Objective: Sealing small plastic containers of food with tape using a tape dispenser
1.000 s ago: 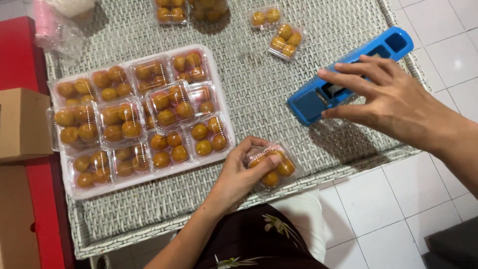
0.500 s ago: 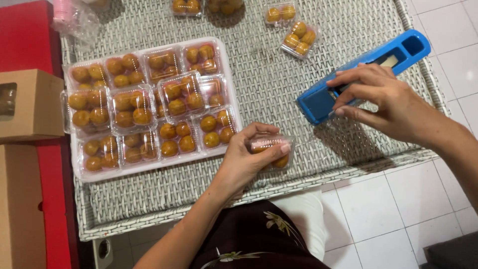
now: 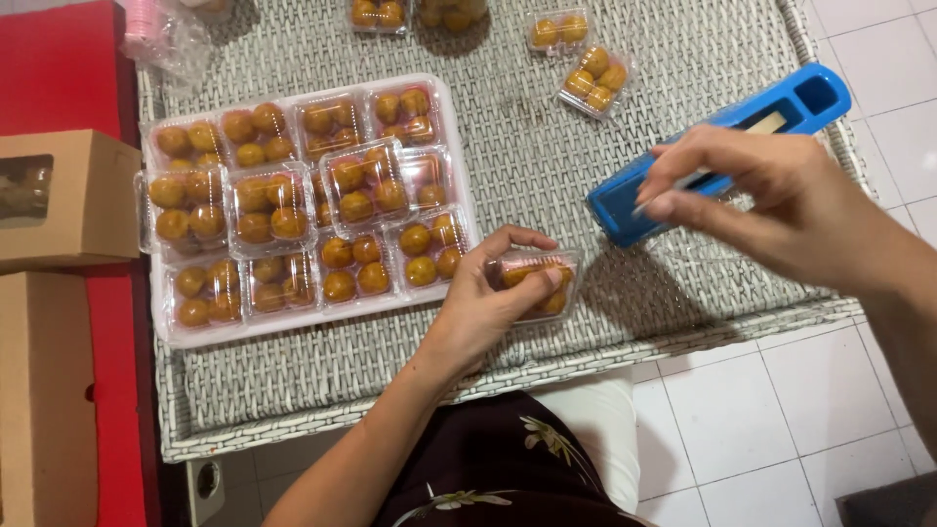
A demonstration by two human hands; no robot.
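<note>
My left hand [image 3: 493, 293] grips a small clear plastic box of round orange pastries [image 3: 547, 283] lying on the grey woven table [image 3: 547, 146]. Its thumb presses on the lid. My right hand [image 3: 771, 200] hovers over the near end of a long blue dispenser [image 3: 722, 146], fingers pinched together on what looks like a thin clear strip; I cannot make it out well. A white tray [image 3: 293, 322] left of my left hand holds several more boxes of the same pastries, some stacked.
Two brown cardboard boxes [image 3: 59, 205] sit on a red surface at the left. Further pastry boxes [image 3: 595, 78] lie at the table's far side, with a clear bag [image 3: 161, 34] at the far left corner. White floor tiles show beyond the right and near edges.
My left hand has tightened over the pastry box, with the thumb now on its lid. My right hand lifted slightly off the blue dispenser, fingers pinching.
</note>
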